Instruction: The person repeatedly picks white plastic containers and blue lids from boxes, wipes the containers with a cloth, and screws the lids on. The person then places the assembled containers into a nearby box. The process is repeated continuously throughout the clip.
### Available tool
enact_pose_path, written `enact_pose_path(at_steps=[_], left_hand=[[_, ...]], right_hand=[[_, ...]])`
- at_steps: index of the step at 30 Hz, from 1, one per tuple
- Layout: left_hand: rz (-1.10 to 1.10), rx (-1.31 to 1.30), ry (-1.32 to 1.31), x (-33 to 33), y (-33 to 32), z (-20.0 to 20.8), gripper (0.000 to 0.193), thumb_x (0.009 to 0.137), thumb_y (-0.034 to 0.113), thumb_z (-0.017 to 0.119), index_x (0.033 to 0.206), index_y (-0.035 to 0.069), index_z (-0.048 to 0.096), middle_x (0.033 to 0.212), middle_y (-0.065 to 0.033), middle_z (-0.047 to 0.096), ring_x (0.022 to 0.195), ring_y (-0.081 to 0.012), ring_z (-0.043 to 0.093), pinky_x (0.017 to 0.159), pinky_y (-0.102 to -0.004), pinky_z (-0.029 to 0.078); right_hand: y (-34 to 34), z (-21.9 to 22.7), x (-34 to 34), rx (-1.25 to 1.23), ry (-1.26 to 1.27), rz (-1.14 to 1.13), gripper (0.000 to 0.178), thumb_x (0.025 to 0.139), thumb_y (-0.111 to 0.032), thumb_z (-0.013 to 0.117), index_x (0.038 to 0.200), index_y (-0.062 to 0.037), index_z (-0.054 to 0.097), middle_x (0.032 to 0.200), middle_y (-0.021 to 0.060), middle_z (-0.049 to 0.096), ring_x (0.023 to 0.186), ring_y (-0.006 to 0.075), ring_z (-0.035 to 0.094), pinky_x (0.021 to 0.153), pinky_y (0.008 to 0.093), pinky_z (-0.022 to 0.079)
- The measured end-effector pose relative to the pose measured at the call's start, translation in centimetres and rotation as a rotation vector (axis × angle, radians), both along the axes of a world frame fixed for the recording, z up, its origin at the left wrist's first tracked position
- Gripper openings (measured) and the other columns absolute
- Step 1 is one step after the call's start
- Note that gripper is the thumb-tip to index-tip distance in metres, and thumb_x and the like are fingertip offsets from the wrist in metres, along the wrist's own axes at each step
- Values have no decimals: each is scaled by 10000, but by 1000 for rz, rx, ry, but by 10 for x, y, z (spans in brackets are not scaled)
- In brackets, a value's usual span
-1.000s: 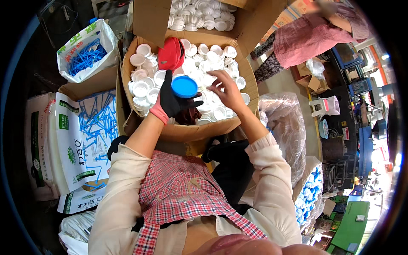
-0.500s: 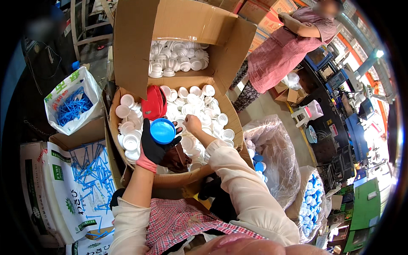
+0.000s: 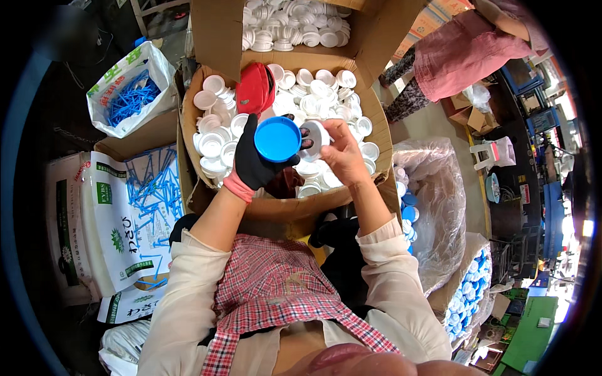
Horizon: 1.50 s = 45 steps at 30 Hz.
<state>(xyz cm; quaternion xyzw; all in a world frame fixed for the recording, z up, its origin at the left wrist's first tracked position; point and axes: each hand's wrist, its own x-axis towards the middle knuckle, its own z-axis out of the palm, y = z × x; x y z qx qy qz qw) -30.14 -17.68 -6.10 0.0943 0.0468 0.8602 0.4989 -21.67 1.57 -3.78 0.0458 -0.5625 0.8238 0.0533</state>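
My left hand (image 3: 249,156), in a black glove with a pink cuff, is closed round a round blue cap (image 3: 278,139), its hollow side up. In my bare right hand (image 3: 346,153) a white plastic cap (image 3: 313,143) is pinched at its rim, close beside the blue one. Dark gloved fingertips of my left hand reach over to the white cap. Below both hands lies a cardboard box (image 3: 295,208) full of white caps (image 3: 213,144). A red pouch (image 3: 255,89) rests on the caps just beyond my left hand, and a dark brown cloth-like thing (image 3: 283,183) shows under it.
On the left are a white bag (image 3: 115,128) and an open box with blue sticks (image 3: 152,194). A second box of white caps (image 3: 295,25) stands beyond. Clear plastic bags (image 3: 434,207) and blue-and-white caps (image 3: 467,294) are at right. Another person (image 3: 454,56) stands far right.
My right hand has come up from the pile with a white cap and moved next to the blue cap. My left hand still holds the blue cap. The view has shifted.
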Motion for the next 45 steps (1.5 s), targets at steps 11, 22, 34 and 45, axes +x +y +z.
enact_pose_path(at_steps=[11, 22, 34, 45], left_hand=[[137, 51, -58, 7, 15, 1, 581, 955, 376, 395, 1399, 11, 307, 1405, -296, 352, 1341, -424, 316, 1090, -537, 276], [197, 75, 25, 11, 22, -5, 638, 850, 276, 562, 1404, 66, 326, 1414, -209, 378, 1301, -435, 371, 1030, -620, 327], [607, -489, 976, 19, 16, -9, 554, 956, 287, 456, 1408, 0, 314, 1372, -217, 438, 1259, -310, 453, 1068, -429, 359], [800, -489, 1135, 18, 11, -8, 662, 802, 74, 692, 1369, -2, 358, 1284, -156, 536, 1159, -227, 547, 989, -349, 449]], right_hand=[[18, 25, 25, 199, 127, -180, 693, 677, -31, 813, 1281, -57, 475, 1264, 71, 483, 1195, 210, 464, 950, 374, 455], [-7, 25, 22, 377, 247, -179, 712, 667, 39, 790, 1298, -64, 478, 1338, 77, 427, 1288, 211, 394, 1010, 352, 407], [-47, 29, 25, 1198, 496, -373, 696, 622, -48, 825, 1252, -41, 528, 1193, 160, 519, 1075, 321, 546, 887, 383, 465], [-53, 29, 21, 1254, 535, -407, 688, 592, -16, 818, 1226, -50, 554, 1182, 147, 515, 1061, 314, 525, 848, 378, 475]])
